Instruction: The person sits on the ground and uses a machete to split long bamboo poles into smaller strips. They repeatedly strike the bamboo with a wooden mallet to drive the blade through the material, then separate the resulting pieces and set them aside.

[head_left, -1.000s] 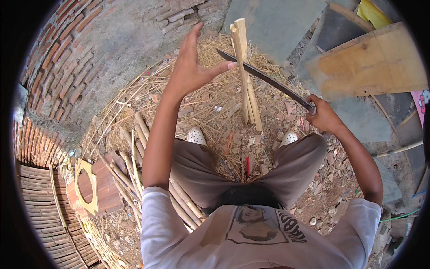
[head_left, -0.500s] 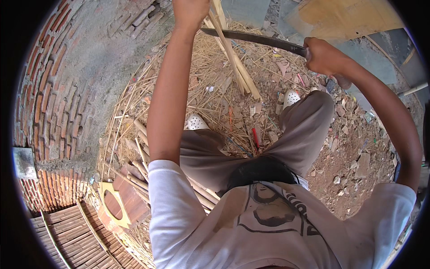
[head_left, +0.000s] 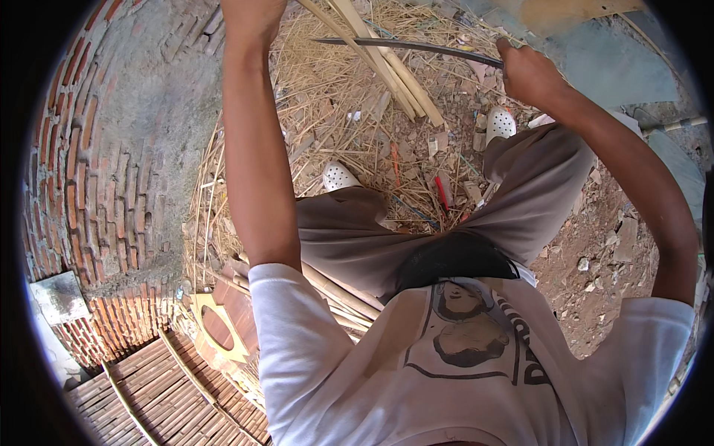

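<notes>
My left hand (head_left: 253,18) is at the top edge, its fingers cut off by the frame. It looks closed around the upper part of a curved, pale bamboo strip (head_left: 346,36), though the grip itself is out of sight. Further split bamboo pieces (head_left: 405,78) slant down beside it, their lower ends near the littered ground. My right hand (head_left: 532,74) is wrapped around the handle of a machete. The long, dark blade of the machete (head_left: 431,47) points left and crosses the bamboo, its tip just past the curved strip.
White clogs (head_left: 341,175) are on my feet among straw and rubble. A red-handled tool (head_left: 442,193) lies between my legs. Bamboo poles (head_left: 335,297) rest at my left, by a wooden board with an oval hole (head_left: 216,321). A brick wall (head_left: 97,186) rises beyond.
My left hand has moved left, and the curved strip's upper part leans further left with it. The machete has risen slightly in the picture, its blade still across the bamboo. The view has shifted somewhat.
</notes>
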Available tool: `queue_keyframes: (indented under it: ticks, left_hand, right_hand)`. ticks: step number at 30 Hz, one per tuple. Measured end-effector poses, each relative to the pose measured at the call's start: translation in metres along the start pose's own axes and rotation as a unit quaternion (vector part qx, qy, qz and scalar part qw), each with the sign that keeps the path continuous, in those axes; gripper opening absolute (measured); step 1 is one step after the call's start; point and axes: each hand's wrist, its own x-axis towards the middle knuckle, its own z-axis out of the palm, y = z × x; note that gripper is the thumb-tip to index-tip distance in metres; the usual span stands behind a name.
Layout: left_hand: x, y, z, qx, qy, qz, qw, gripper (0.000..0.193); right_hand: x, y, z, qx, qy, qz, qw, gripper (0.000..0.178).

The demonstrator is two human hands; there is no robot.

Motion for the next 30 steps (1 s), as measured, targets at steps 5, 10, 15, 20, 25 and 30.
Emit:
queue_keyframes:
  ticks: [5, 10, 15, 20, 25, 30]
  left_hand:
    - [-0.01, 0.014, -0.019, 0.14, -0.001, -0.016, 0.99, 0.053]
    - [-0.012, 0.004, -0.048, 0.108, -0.011, -0.046, 0.993, 0.056]
    - [-0.008, -0.026, -0.043, -0.105, 0.051, -0.08, 0.99, 0.056]
    - [-0.001, -0.011, -0.053, -0.011, -0.057, -0.019, 0.998, 0.058]
    - [-0.012, 0.023, -0.046, 0.13, -0.043, -0.094, 0.986, 0.06]
    - [-0.003, 0.001, -0.043, 0.016, -0.063, -0.024, 0.998, 0.061]
  right_hand:
    - [0.016, -0.008, -0.002, -0.101, 0.065, -0.036, 0.992, 0.036]
    - [0.035, -0.022, -0.014, -0.118, 0.025, -0.045, 0.992, 0.043]
    - [0.036, -0.017, -0.033, -0.157, 0.055, -0.048, 0.985, 0.039]
    - [0.043, -0.026, -0.044, -0.145, 0.058, -0.08, 0.985, 0.037]
    - [0.028, -0.05, 0.005, 0.039, -0.112, -0.051, 0.992, 0.034]
    - [-0.003, -0.044, 0.046, 0.116, -0.14, 0.009, 0.983, 0.036]
